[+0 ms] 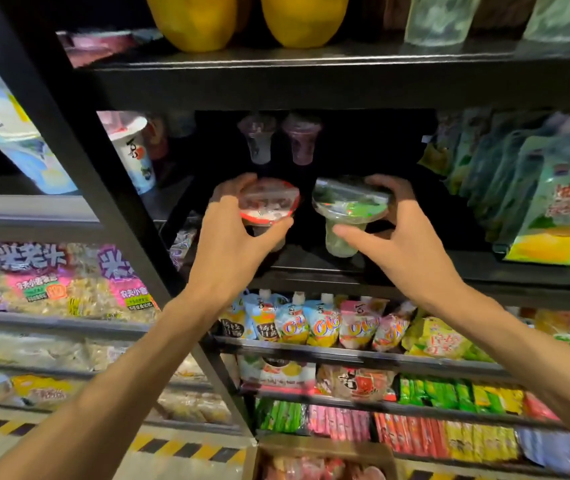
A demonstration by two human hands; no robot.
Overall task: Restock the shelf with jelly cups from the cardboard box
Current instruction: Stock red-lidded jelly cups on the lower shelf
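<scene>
Mid-frame, my left hand (231, 244) grips a red-rimmed jelly cup (269, 202); my right hand (405, 244) grips a green jelly cup (349, 206), both over the dark shelf (311, 268).

A person's left hand (231, 237) grips a red-rimmed jelly cup (268, 202) while the right hand (398, 237) grips a green jelly cup (349, 206), both at the front of a dark shelf (346, 268). Two more cups (278, 136) stand farther back. An open cardboard box (321, 459) sits below.
</scene>
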